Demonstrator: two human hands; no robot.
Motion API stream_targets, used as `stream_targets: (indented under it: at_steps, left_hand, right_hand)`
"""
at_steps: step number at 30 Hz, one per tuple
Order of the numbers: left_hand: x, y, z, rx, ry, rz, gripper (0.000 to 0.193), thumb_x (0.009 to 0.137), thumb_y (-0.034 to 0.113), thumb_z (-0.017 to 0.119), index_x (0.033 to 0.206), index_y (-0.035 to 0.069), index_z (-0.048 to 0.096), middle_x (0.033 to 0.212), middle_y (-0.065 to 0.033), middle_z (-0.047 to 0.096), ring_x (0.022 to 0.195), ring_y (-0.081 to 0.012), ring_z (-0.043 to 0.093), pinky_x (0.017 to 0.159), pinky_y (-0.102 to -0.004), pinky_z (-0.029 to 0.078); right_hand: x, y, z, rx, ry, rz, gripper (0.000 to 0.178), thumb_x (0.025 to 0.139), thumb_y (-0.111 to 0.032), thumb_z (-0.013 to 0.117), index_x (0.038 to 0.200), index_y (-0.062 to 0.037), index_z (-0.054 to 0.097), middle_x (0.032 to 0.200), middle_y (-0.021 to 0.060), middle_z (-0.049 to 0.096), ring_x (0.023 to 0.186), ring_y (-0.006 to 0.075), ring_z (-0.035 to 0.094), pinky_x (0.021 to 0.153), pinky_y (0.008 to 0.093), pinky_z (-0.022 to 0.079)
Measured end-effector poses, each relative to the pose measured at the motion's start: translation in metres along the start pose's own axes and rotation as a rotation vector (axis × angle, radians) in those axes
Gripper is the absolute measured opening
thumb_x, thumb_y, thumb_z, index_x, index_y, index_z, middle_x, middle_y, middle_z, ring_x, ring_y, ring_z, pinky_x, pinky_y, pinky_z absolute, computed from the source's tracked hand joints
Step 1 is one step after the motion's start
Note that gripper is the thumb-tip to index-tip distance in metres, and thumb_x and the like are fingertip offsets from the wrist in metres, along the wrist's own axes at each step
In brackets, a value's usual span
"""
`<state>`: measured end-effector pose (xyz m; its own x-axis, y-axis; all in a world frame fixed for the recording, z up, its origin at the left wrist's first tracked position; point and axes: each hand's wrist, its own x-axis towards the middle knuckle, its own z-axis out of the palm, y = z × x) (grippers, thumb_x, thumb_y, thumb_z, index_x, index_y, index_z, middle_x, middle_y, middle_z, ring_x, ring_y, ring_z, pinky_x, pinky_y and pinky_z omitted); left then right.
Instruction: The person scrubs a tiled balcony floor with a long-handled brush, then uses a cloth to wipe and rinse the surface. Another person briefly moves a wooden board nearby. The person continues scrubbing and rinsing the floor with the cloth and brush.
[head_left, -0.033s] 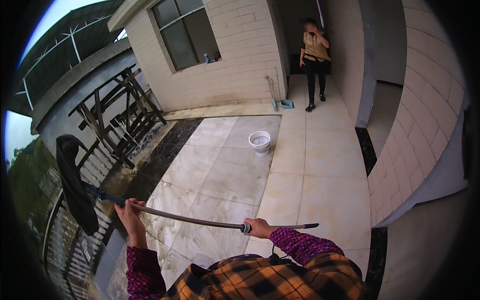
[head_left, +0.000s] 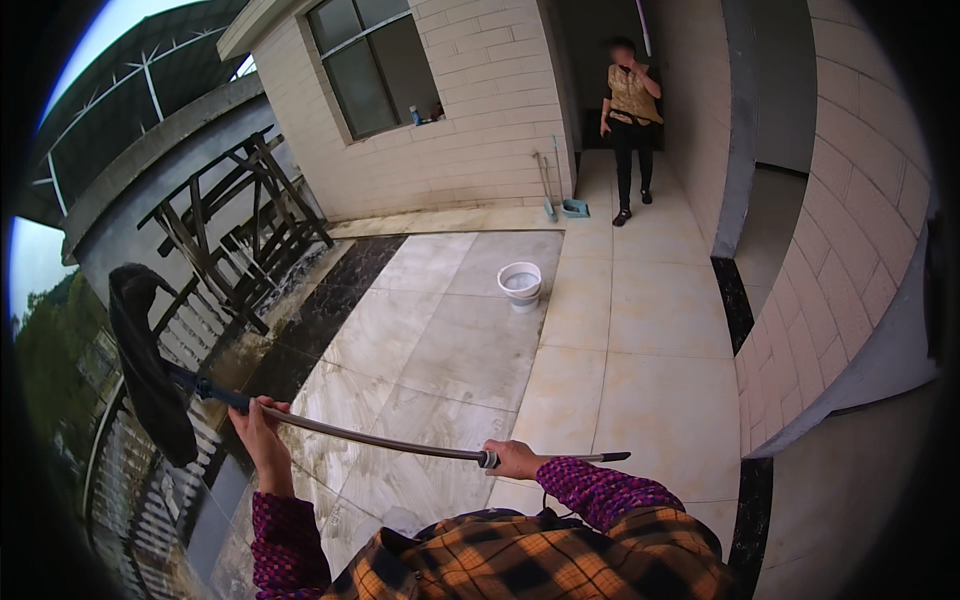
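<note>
A mop with a long metal pole [head_left: 380, 443] lies across in front of me, held off the floor. Its wide head, covered in dark cloth [head_left: 152, 365], is up at the left by the balustrade. My left hand [head_left: 262, 440] is closed around the pole beside the dark blue joint [head_left: 226, 397] below the head. Nearer the pole's other end, my right hand [head_left: 514, 460] grips it just past a grey collar [head_left: 489, 459]. The black tip [head_left: 617, 456] sticks out to the right.
A white bucket [head_left: 520, 282] with liquid stands on the wet, streaked tiles [head_left: 400, 350]. Ahead, a person [head_left: 632, 110] stands in the passage. A broom [head_left: 547, 190] and blue dustpan [head_left: 575, 208] are by the wall. At left are a dark wooden frame [head_left: 235, 225] and a balustrade [head_left: 150, 525].
The pole's black tip and my right hand have shifted very slightly left and down. The mop head's upper end sits a touch higher. Both hands keep their hold.
</note>
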<state>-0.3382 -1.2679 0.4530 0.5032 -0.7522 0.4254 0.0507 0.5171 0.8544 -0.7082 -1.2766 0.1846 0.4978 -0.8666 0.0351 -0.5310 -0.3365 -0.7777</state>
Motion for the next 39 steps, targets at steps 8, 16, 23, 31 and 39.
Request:
stream_targets:
  at_steps: [8, 16, 23, 31, 39]
  left_hand:
    - [-0.003, -0.003, 0.021, 0.046, -0.004, 0.014, 0.041, 0.100, 0.011, 0.046, 0.137, 0.003, 0.028, 0.086, -0.0089, 0.056, 0.069, -0.0212, 0.062, 0.070, -0.0353, 0.054]
    - [-0.004, 0.008, 0.032, -0.046, -0.140, 0.004, 0.036, 0.100, 0.010, 0.045, 0.133, 0.004, 0.033, 0.089, -0.0089, 0.054, 0.075, -0.0209, 0.060, 0.075, -0.0348, 0.051]
    - [-0.009, -0.004, 0.065, -0.087, -0.244, -0.076, 0.036, 0.099, 0.009, 0.046, 0.133, 0.003, 0.035, 0.087, -0.0087, 0.055, 0.084, -0.0204, 0.059, 0.081, -0.0363, 0.049]
    - [-0.019, -0.002, 0.107, -0.044, -0.348, -0.101, 0.038, 0.097, 0.007, 0.048, 0.133, 0.003, 0.036, 0.093, -0.0111, 0.060, 0.088, -0.0198, 0.061, 0.083, -0.0348, 0.049]
    - [-0.032, 0.011, 0.132, -0.061, -0.480, -0.119, 0.044, 0.090, 0.000, 0.051, 0.132, 0.005, 0.037, 0.098, -0.0117, 0.062, 0.094, -0.0197, 0.062, 0.084, -0.0319, 0.047]
  right_hand:
    - [0.016, 0.091, -0.001, -0.181, -0.337, 0.041, 0.041, 0.072, -0.031, 0.069, 0.108, -0.0131, 0.060, 0.097, 0.0115, 0.067, 0.092, 0.0325, 0.064, 0.077, 0.0450, 0.049]
    - [-0.095, 0.220, -0.003, -0.383, -0.510, 0.561, 0.042, 0.074, -0.045, 0.068, 0.107, -0.0197, 0.068, 0.103, 0.0074, 0.068, 0.103, 0.0308, 0.063, 0.087, 0.0543, 0.046]
    - [-0.157, 0.256, 0.010, -0.441, -0.319, 0.928, 0.038, 0.081, -0.052, 0.062, 0.110, -0.0292, 0.070, 0.113, 0.0070, 0.067, 0.118, 0.0292, 0.051, 0.103, 0.0541, 0.036]
    - [-0.192, 0.259, 0.010, -0.330, -0.255, 1.040, 0.038, 0.080, -0.053, 0.066, 0.111, -0.0300, 0.069, 0.114, 0.0008, 0.066, 0.119, 0.0289, 0.050, 0.104, 0.0547, 0.033]
    - [-0.236, 0.294, 0.022, -0.309, -0.248, 0.969, 0.049, 0.073, -0.051, 0.073, 0.112, -0.0224, 0.069, 0.110, 0.0074, 0.068, 0.107, 0.0293, 0.062, 0.096, 0.0476, 0.046]
